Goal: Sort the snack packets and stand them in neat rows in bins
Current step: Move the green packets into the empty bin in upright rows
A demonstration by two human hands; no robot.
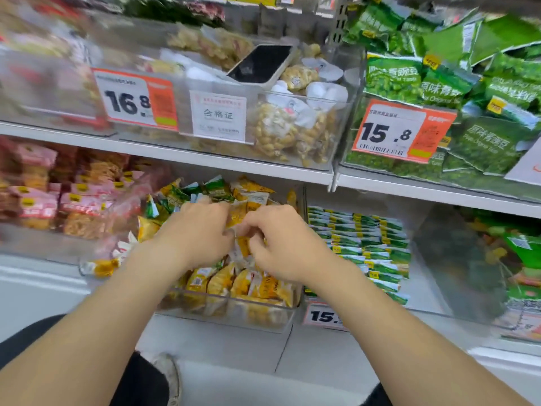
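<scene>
Nearest, low in the frame: a grey-white shoe [169,373] and dark trouser knees, so the person is seemingly crouched. Both bare forearms reach up to centre frame into a clear plastic bin [234,315] on the bottom shelf. It is heaped with small yellow foil snack packets [222,281], jumbled and not yet standing. Left hand [202,230]: fingers curled down into the heap, tips buried; cannot tell whether it has one. Right hand [281,244]: fingers bent, thumb and forefinger apparently pinching a packet's edge just beside the left. The packets look light, crinkly and slippery-skinned, with contents likely crushable. Best taken gently, by the sealed top seam or the flat sides. Right of centre, green-and-white packets [366,244] stand in tidy rows. Farther off, upper centre, a black phone [260,63] lies atop bagged nuts, beside an orange-and-white price tag [134,98].
</scene>
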